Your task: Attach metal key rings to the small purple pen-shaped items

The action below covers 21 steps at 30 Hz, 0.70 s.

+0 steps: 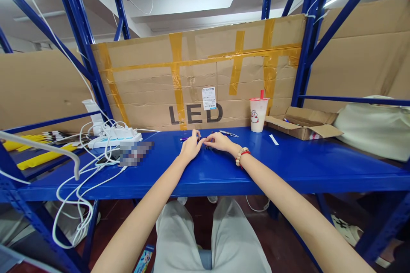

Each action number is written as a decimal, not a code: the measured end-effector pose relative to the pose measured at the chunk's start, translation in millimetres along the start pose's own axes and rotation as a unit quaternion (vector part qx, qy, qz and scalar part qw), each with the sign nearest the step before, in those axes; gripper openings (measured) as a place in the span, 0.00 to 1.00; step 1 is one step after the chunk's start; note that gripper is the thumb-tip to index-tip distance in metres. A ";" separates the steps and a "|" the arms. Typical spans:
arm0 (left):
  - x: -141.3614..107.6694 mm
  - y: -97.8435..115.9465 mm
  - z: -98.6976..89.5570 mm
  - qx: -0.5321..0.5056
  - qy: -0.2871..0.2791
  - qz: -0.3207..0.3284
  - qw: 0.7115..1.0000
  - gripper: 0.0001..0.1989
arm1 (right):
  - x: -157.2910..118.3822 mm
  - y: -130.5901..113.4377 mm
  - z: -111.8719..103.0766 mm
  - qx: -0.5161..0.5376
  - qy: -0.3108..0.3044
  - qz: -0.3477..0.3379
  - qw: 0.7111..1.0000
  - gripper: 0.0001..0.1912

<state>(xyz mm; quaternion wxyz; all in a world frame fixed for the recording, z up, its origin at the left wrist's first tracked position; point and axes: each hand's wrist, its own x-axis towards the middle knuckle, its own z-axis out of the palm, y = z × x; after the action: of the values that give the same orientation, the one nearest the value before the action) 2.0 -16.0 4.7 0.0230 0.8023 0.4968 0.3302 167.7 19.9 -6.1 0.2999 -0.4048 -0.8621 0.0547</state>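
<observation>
My left hand [191, 146] and my right hand [218, 141] meet over the blue tabletop, fingertips almost touching. Both are closed, with the fingers pinched together; whatever lies between them is too small to make out. The end of a thin purple item [183, 139] shows just left of my left hand, and I cannot tell whether the hand grips it. Behind my right hand lies a slim silvery tool [229, 134], its kind unclear. Small dark bits show on the table below the fingertips. A beaded bracelet and a red band circle my right wrist.
A lidded drink cup [258, 113] with a red straw stands at the back right, near an open cardboard box [303, 124] and a white strip [273, 139]. White cables [110, 145] and a power strip [115, 136] crowd the left. A taped cardboard panel [147, 89] closes off the back.
</observation>
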 end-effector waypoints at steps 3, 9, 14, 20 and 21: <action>0.0 -0.3 0.6 0.002 -0.003 -0.001 1.000 0.09 | -0.2 0.7 -0.3 0.006 -0.015 0.002 1.000 0.13; 0.1 -0.5 1.1 -0.006 -0.007 -0.003 1.000 0.08 | -1.4 -4.6 -4.5 0.000 -0.019 0.006 1.000 0.10; -0.3 -0.1 0.3 -0.009 -0.012 -0.002 1.000 0.08 | -2.5 -7.9 -6.5 -0.010 -0.018 0.020 1.000 0.11; -1.2 1.2 -0.5 -0.005 -0.016 -0.005 1.000 0.08 | -1.1 -5.6 -5.0 -0.013 -0.015 0.022 1.000 0.11; -1.3 0.9 -0.3 -0.004 -0.016 -0.002 1.000 0.08 | -0.9 -5.2 -4.7 -0.013 -0.015 0.023 1.000 0.10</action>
<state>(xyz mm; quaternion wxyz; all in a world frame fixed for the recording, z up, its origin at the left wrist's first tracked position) 2.2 -17.6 4.6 0.0353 0.8063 0.4965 0.3195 167.3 15.1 -1.0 0.2804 -0.4272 -0.8577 0.0567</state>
